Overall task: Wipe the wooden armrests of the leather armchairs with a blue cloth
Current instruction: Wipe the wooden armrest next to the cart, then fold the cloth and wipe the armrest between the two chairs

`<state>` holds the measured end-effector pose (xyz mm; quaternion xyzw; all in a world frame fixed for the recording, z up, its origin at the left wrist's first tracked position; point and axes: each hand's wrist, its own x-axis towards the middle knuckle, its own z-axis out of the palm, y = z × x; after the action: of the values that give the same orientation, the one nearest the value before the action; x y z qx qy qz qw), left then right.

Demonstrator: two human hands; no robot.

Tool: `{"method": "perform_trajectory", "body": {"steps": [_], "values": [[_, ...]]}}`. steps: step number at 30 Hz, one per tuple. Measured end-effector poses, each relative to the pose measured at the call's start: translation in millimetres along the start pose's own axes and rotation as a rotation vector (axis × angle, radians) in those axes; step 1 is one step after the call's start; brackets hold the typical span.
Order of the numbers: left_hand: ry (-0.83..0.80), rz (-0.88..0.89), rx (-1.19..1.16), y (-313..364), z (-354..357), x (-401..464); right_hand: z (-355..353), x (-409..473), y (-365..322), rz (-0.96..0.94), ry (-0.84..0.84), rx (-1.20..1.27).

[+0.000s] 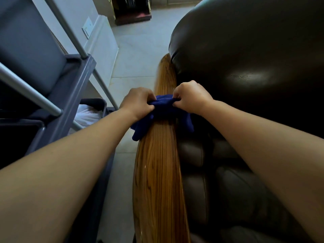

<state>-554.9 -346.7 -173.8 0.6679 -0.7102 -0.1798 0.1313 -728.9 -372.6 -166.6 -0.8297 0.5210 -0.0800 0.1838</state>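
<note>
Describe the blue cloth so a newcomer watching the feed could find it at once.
Start at the big dark leather armchair on the right and find the long glossy wooden armrest along its left edge. Partway up, the blue cloth drapes across it, bunched between the left hand and right hand. Nothing else here is deep blue.

Cloth [164, 109] on armrest [157, 172]; cart [70, 95] left.

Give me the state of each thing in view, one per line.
blue cloth: bunched, draped across the armrest, gripped by both hands.
wooden armrest: glossy, cloth lying on it.
left hand: closed on the cloth.
right hand: closed on the cloth.
cart: standing left of the armrest.
</note>
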Motion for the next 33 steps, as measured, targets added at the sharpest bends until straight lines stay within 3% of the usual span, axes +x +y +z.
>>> {"method": "perform_trajectory", "body": {"steps": [9,15,24,33], "values": [[-0.079,-0.034,-0.169,65,-61,-102,-66,-99,-43,-0.028,-0.015,0.070],[-0.114,0.039,-0.211,128,-113,-184,-129,-200,-81,0.012,0.049,0.072],[-0.087,0.247,-0.224,271,-198,-328,-257,-400,-136,0.138,0.211,0.047],[-0.124,0.493,-0.167,454,-230,-391,-380,-569,-99,0.278,0.355,-0.028]]}}
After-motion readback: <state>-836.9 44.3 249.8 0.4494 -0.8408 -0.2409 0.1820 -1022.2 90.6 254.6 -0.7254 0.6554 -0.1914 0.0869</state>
